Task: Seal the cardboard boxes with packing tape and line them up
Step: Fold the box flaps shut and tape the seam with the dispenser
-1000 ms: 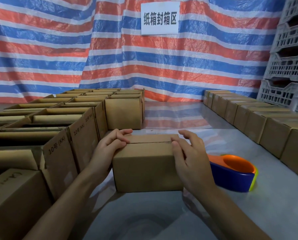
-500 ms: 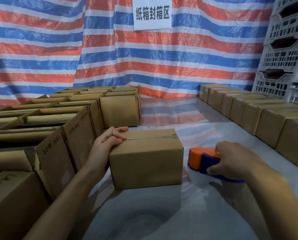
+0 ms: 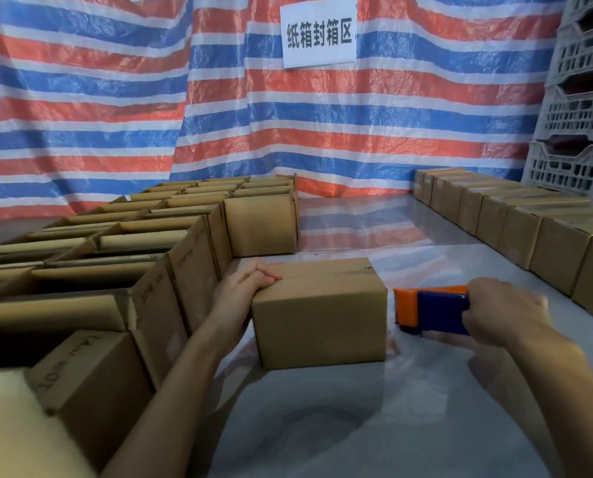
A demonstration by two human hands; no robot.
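**Right hand off the box and onto the tape dispenser**

A second earlier both our hands lay on the box top. By this moment our right hand (image 3: 505, 312) had left it and taken up the tape dispenser (image 3: 429, 310), while our left hand (image 3: 243, 288) had stayed at the box's left top edge.

The right fingers (image 3: 476, 317) were curled round the blue body of the dispenser, gripping it. Its orange nose pointed left at the right side of the cardboard box (image 3: 319, 319), near it but apart. Whether the dispenser touched the table (image 3: 357, 426) we could not tell. The left fingers (image 3: 265, 274) were pressed together and bent over the top edge, holding the flaps down by the middle seam. The box stood upright in the middle of the grey table, its flaps closed.

Just left of our left forearm stood a block of open boxes (image 3: 122, 243), flaps up and packed against one another. Along the right edge of the table ran a row of closed boxes (image 3: 529, 232), side by side and well apart from the box we held.

Behind everything hung a tarp (image 3: 98, 108) striped red, blue and white, with a white sign (image 3: 319, 32) of printed characters on it. Stacked pale plastic crates (image 3: 584, 108) stood at the far right.
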